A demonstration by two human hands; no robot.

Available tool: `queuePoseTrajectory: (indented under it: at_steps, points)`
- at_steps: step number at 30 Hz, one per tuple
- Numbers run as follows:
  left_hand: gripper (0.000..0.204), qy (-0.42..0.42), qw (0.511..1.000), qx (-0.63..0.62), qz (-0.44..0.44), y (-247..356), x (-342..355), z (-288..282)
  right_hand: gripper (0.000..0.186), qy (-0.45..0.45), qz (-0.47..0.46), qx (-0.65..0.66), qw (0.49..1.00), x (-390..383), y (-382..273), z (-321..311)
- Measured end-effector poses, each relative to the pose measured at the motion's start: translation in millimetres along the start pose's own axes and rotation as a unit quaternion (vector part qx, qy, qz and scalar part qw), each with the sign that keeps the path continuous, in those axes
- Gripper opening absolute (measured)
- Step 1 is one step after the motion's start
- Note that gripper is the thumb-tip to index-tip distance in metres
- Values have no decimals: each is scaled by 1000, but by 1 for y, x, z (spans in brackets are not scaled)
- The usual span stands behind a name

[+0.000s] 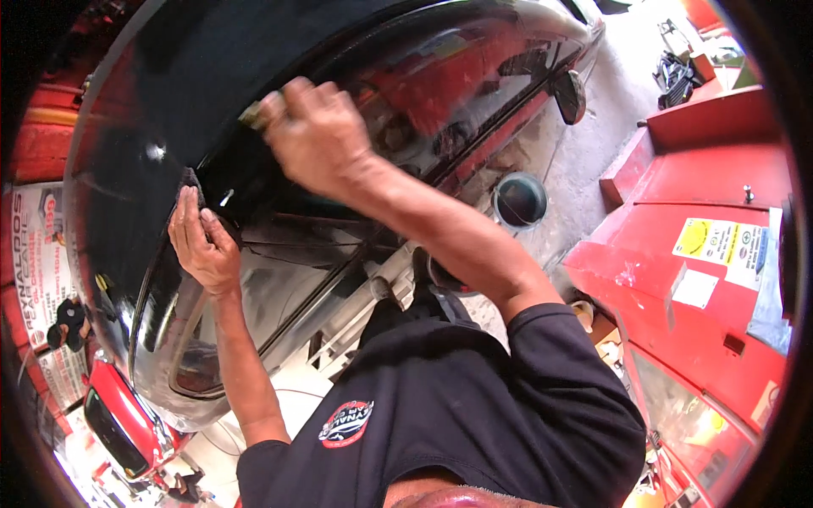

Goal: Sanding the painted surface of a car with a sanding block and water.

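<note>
A glossy black car body (127, 102) fills the upper left of the head view, curving away to the right. My right hand (315, 131), blurred, grips a small yellowish-green pad (252, 115) against the dark panel. Lower and to the left, my left hand (203, 235) rests on the car with its fingers stretched out, fingertips at a small dark piece along a panel edge; I cannot make out what that piece is. A side mirror (569, 95) sticks out at the car's far right.
A dark bucket (520, 201) sits on the pale floor beside the car. Red cabinets (677, 182) stand along the right. A red vehicle (127, 415) and a printed banner (38, 262) are at the left. Dark items (673, 80) lie at upper right.
</note>
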State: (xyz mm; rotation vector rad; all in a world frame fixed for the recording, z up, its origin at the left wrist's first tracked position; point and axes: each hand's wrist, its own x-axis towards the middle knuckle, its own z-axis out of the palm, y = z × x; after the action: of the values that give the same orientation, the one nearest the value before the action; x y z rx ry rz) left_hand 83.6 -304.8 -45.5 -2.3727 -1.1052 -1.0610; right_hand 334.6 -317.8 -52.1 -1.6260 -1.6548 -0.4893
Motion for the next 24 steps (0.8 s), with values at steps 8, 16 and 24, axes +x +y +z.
queuePoseTrajectory:
  at_steps: [8, 16, 24]
  points:
    - [30, 17, 1000, 4, 8, -1, 5, 3, 27, 44, 59, -115, 991, 41, 208, -15]
    - [31, 4, 1000, 8, 11, -4, 3, 2, 31, 45, -28, 70, 996, -5, -5, 1]
    - [31, 21, 999, 2, 32, 5, 8, 5, 20, 106, 209, -183, 955, 32, 183, -2]
